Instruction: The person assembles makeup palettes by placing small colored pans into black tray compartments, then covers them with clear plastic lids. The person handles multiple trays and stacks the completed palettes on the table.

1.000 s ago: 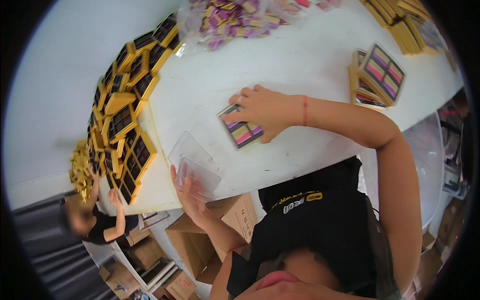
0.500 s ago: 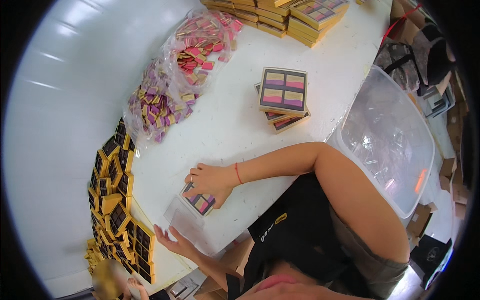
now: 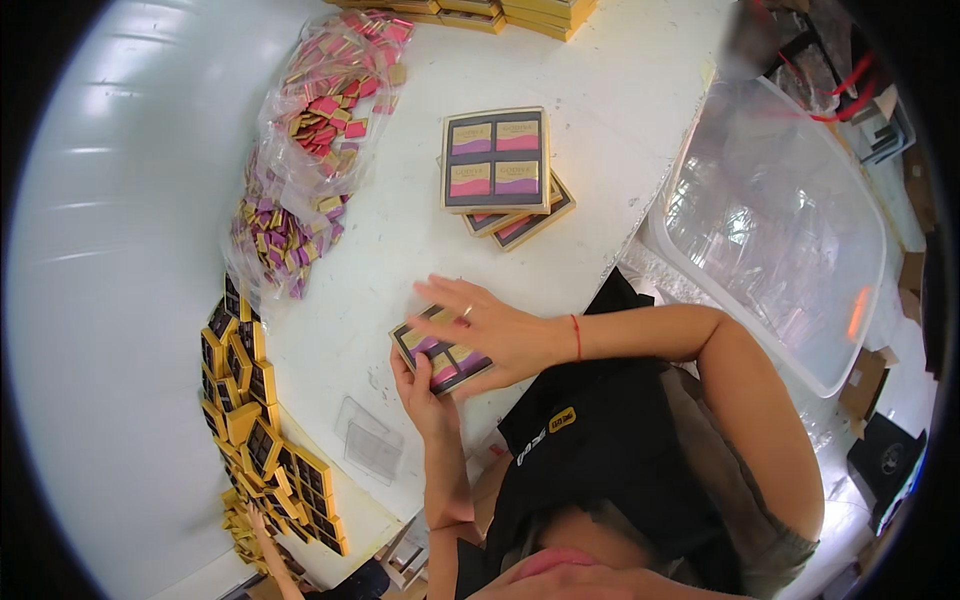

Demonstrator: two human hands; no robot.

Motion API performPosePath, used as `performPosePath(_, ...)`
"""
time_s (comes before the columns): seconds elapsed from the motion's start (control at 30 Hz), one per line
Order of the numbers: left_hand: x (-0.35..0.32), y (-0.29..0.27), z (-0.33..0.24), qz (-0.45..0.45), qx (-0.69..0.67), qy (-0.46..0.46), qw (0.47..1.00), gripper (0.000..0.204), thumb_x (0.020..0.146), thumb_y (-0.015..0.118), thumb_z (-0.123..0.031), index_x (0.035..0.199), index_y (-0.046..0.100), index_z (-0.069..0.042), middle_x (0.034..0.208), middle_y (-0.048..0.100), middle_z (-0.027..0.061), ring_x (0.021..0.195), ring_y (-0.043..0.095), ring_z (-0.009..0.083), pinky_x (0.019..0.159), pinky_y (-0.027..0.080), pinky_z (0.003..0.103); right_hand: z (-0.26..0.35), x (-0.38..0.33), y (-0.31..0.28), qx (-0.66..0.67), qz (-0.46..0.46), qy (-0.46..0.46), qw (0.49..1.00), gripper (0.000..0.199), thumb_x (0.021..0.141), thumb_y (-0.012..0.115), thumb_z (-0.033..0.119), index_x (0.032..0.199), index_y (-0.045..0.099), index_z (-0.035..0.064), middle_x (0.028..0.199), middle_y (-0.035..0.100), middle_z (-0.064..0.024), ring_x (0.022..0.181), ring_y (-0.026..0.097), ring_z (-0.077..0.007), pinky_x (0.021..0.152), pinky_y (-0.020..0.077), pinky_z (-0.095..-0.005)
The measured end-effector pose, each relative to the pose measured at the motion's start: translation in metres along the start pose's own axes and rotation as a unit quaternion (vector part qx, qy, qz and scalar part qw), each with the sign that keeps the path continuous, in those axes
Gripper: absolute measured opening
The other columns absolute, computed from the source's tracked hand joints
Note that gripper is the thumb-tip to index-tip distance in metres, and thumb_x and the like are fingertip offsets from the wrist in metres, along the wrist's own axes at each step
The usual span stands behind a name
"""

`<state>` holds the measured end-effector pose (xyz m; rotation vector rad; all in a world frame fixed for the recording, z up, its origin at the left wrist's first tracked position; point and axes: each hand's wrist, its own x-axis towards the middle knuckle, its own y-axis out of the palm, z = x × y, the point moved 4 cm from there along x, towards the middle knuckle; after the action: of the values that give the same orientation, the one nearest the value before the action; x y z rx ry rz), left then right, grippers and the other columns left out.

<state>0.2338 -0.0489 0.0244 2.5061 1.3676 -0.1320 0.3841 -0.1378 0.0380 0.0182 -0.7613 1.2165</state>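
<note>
Near the table's front edge, my left hand [image 3: 428, 402] grips a small gold-edged chocolate box [image 3: 443, 372] from below, thumb over its rim. Pink-and-gold and purple-and-gold wrapped squares sit in its dark compartments. Over the box's right part spreads my right hand [image 3: 508, 335], fingers stretched out and slightly blurred, covering some squares. Whether its palm touches the box I cannot tell. Clear plastic lids [image 3: 372, 448] lie on the table to the left of my left forearm. Farther off stands a small crooked stack of filled boxes [image 3: 497, 158].
Clear bags of pink wrapped squares [image 3: 345, 105] and purple ones [image 3: 283, 240] lie at the left. Below them is a heap of gold boxes with dark inserts [image 3: 262, 445], where another person's hand [image 3: 260, 525] reaches. A clear plastic bin [image 3: 780, 210] stands at the right.
My left hand has left the clear lids and taken hold of the box. The box has moved right, away from the lids. My right hand has lifted its fingers and spread them.
</note>
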Motion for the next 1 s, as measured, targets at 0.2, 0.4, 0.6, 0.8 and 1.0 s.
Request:
performPosePath(0.2, 0.007, 0.096, -0.061, 0.149, -0.043, 0.095, 0.983, 0.064, 0.097, 0.056, -0.021, 0.149, 0.028, 0.004, 0.140, 0.048, 0.0148, 0.126, 0.052, 0.0266, 0.107, 0.041, 0.039, 0.037, -0.010, -0.075, 0.096, -0.257, 0.014, 0.962, 0.079, 0.081, 0.071, 0.020, 0.149, 0.035, 0.0016, 0.150, 0.027, -0.0290, 0.136, 0.032, -0.0455, 0.112, 0.0292, -0.0477)
performPosePath(0.4, 0.087, 0.175, -0.076, 0.180, 0.191, 0.110, 0.959, 0.061, 0.098, 0.049, -0.020, 0.151, 0.027, 0.001, 0.145, 0.043, 0.0149, 0.130, 0.046, 0.0236, 0.109, 0.035, 0.037, -0.001, 0.010, -0.135, -0.103, -0.371, 0.106, 0.917, 0.075, 0.085, 0.065, 0.031, 0.146, 0.037, -0.0019, 0.145, 0.038, -0.0313, 0.137, 0.034, -0.0474, 0.112, 0.0257, -0.0534)
performPosePath(0.6, 0.059, 0.182, -0.057, 0.227, 0.052, 0.073, 0.970, 0.061, 0.101, 0.046, -0.027, 0.153, 0.025, -0.003, 0.149, 0.040, 0.0101, 0.136, 0.038, 0.0210, 0.114, 0.027, 0.037, -0.032, 0.013, -0.163, 0.031, -0.246, 0.172, 0.953, 0.080, 0.085, 0.065, 0.035, 0.145, 0.034, -0.0080, 0.144, 0.041, -0.0342, 0.136, 0.039, -0.0446, 0.112, 0.0338, -0.0417)
performPosePath(0.8, 0.075, 0.148, -0.029, 0.164, -0.097, -0.009, 0.982, 0.071, 0.103, 0.031, -0.055, 0.152, 0.028, -0.004, 0.151, 0.040, 0.0072, 0.140, 0.032, 0.0204, 0.117, 0.018, 0.037, -0.028, 0.003, -0.160, 0.202, -0.222, 0.204, 0.932, 0.085, 0.096, 0.055, 0.047, 0.151, 0.020, -0.0085, 0.155, 0.029, -0.0261, 0.146, 0.026, -0.0315, 0.118, 0.0213, -0.0361)
performPosePath(1.0, 0.073, 0.187, -0.015, 0.139, -0.124, -0.058, 0.981, 0.067, 0.102, 0.027, -0.061, 0.146, 0.038, -0.012, 0.145, 0.045, 0.0028, 0.137, 0.035, 0.0181, 0.115, 0.023, 0.037, -0.036, -0.007, -0.139, 0.314, -0.270, 0.232, 0.880, 0.075, 0.098, 0.055, 0.038, 0.151, 0.025, -0.0059, 0.152, 0.037, -0.0182, 0.142, 0.032, -0.0237, 0.116, 0.0238, -0.0332)
